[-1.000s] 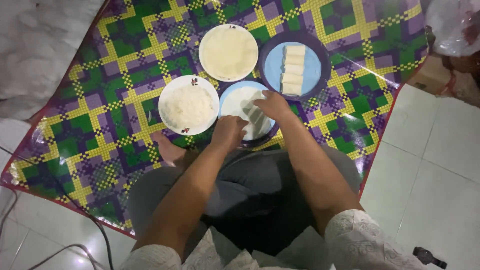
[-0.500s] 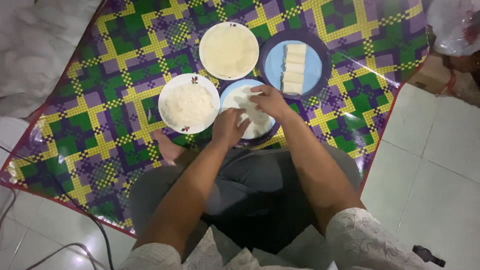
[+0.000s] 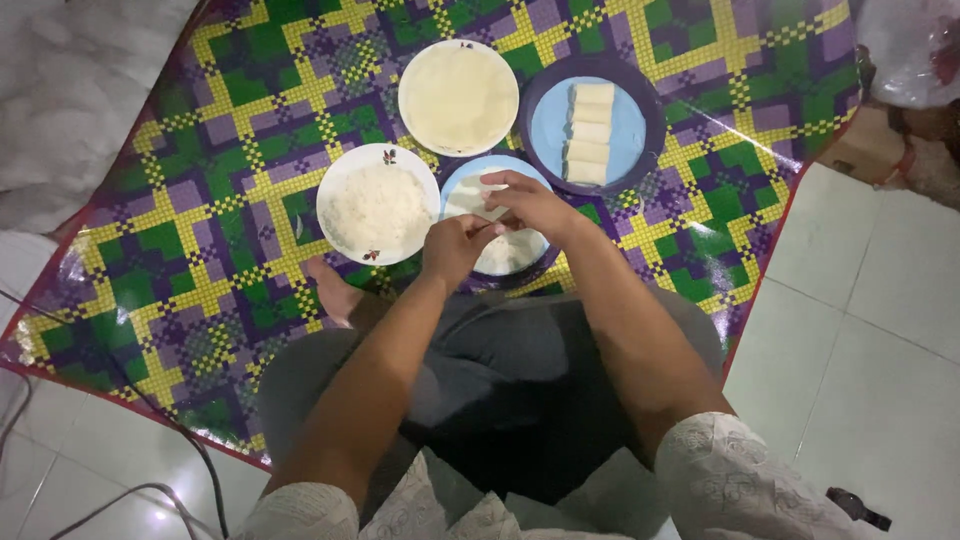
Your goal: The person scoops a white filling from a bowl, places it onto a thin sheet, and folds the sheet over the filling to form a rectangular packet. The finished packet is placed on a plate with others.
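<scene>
Mat (image 3: 200, 250): four plates, five rolls (image 3: 590, 135)

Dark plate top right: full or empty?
Partly full: the dark plate holds a column of pale rolls on its middle; the blue surface on either side is bare.

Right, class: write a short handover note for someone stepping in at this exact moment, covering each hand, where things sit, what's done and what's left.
Left hand and right hand: together over the near blue plate, pinching a pale wrapper.
White bowl of shredded filling sits left of it; plate of flat wrappers beyond.
Done: four finished rolls lined up on the far blue plate.
Left: this wrapper is still unrolled; filling and wrappers remain.
</scene>
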